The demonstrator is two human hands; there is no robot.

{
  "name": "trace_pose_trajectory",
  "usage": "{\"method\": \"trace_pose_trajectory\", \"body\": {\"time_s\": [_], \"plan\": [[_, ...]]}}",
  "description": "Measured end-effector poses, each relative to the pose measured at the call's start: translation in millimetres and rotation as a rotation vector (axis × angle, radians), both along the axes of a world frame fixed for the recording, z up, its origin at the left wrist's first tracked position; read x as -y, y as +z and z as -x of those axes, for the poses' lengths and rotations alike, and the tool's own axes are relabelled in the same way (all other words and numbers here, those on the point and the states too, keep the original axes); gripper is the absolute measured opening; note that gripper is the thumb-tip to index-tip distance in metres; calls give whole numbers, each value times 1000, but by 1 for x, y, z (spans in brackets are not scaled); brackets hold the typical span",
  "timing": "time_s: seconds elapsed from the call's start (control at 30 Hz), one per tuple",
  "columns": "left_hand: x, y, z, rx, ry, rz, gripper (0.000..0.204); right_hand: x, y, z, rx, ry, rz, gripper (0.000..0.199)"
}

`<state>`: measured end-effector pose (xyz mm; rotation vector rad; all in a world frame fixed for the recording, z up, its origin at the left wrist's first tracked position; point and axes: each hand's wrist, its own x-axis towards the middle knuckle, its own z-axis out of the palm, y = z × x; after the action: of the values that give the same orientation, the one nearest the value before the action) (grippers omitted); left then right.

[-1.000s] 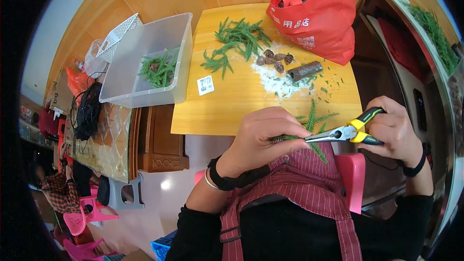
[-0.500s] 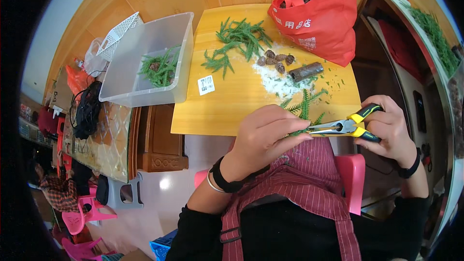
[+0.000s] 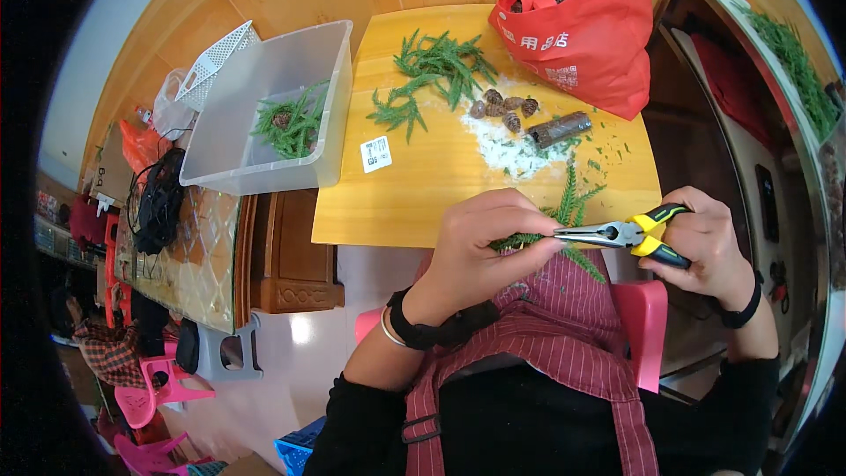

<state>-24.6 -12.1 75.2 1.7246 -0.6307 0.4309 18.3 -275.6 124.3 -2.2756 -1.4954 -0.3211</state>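
Note:
Between the thumb and fingers of my left hand (image 3: 498, 234) is a green artificial pine sprig (image 3: 571, 203), held above my lap by the table's front edge. My right hand (image 3: 705, 242) grips the yellow and black handles of long-nose pliers (image 3: 612, 234). Their narrow jaws look nearly closed, and the tips meet the sprig at my left fingertips; what exactly they pinch is too small to tell. Several small pine cones (image 3: 502, 107) and a dark brown wrapped roll (image 3: 560, 130) lie on the table beyond, beside a patch of white flakes (image 3: 520, 152).
More green sprigs (image 3: 445, 62) lie at the back of the yellow table (image 3: 397, 211). A red bag (image 3: 577, 44) of pine cones stands at the back right. A clear plastic bin (image 3: 264, 172) at the left holds a sprig with a cone. A white label card (image 3: 375, 154) lies near it.
The sprig has turned in my left hand, its branches now pointing other ways. The pliers' handles have come closer together, and their jaws look more closed.

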Motion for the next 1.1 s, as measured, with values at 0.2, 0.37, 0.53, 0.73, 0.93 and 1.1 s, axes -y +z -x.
{"method": "trace_pose_trajectory", "body": {"time_s": [0.2,0.37,0.53,0.73,0.93,1.1], "plan": [[-3,-2,1,-58,7,44,12,-12,7,0,-63,-3,-38,26],[-4,-2,1,-94,7,70,12,-7,0,-1,-125,-29,-31,34],[-7,-6,2,-221,-59,98,19,-8,-5,0,-177,-66,-34,33],[-8,-14,-3,-286,-88,156,26,-12,-7,0,-136,-87,-91,35],[-1,-11,-7,-122,157,-47,23,-14,-9,-5,-117,-137,-84,36],[0,-18,-3,-87,285,-44,23,-23,2,-2,-193,-23,-51,35]]}}
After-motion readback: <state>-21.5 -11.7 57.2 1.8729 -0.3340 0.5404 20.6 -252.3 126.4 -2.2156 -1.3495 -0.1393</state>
